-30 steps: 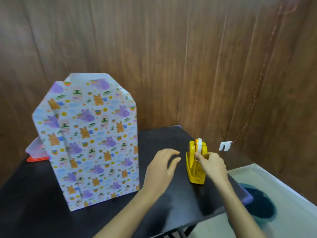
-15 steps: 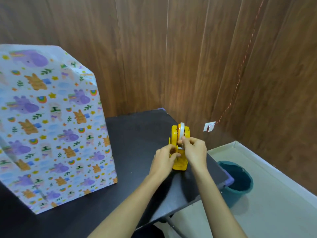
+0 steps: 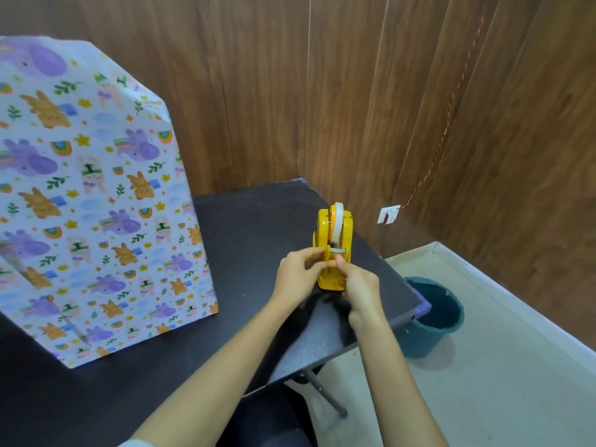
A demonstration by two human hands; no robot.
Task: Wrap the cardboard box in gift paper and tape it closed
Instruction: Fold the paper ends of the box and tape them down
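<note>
The cardboard box (image 3: 96, 204), wrapped in gift paper, stands upright on the bench (image 3: 258, 221), well to the left of both hands, so the left hand (image 3: 298, 275) is the nearer. That hand pinches the front of the yellow tape dispenser (image 3: 333, 240), and the right hand (image 3: 359, 285) grips its base. A second ago the left hand hovered open, short of the dispenser.

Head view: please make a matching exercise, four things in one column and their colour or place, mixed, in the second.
1 tape dispenser
2 bucket
3 wrapped box
4 table

A teal, on the floor
B black
C yellow
D animal pattern, standing upright

Pairs: 1-C, 2-A, 3-D, 4-B
</note>
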